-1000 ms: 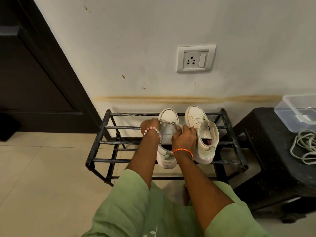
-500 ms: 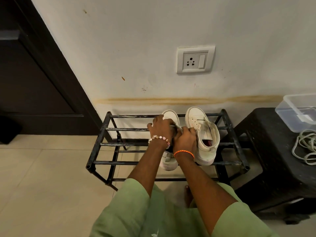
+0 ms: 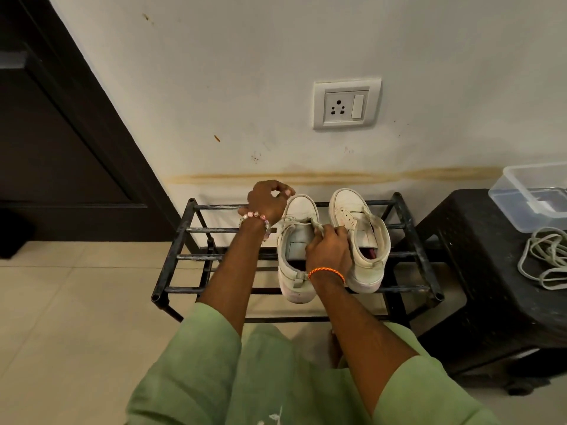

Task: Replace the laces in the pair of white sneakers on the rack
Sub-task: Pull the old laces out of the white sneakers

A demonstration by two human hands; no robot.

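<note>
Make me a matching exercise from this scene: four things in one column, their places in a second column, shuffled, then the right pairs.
Things:
1. white sneakers
2. clear plastic box
3. loose laces
4. power socket

Places:
A. on the wall above the rack
B. on the black metal rack
C. at the far end of the black stool
D. coiled on the stool, nearer than the box

Pairs: 1-B, 2-C, 3-D, 4-A

Left hand [image 3: 267, 200]: raised at 11 o'clock of the left sneaker [image 3: 297, 240], fingers curled.
Right hand [image 3: 329, 248]: pinches its lace [image 3: 316, 224] (grey-white).
Rack [image 3: 184, 231]: black.
</note>
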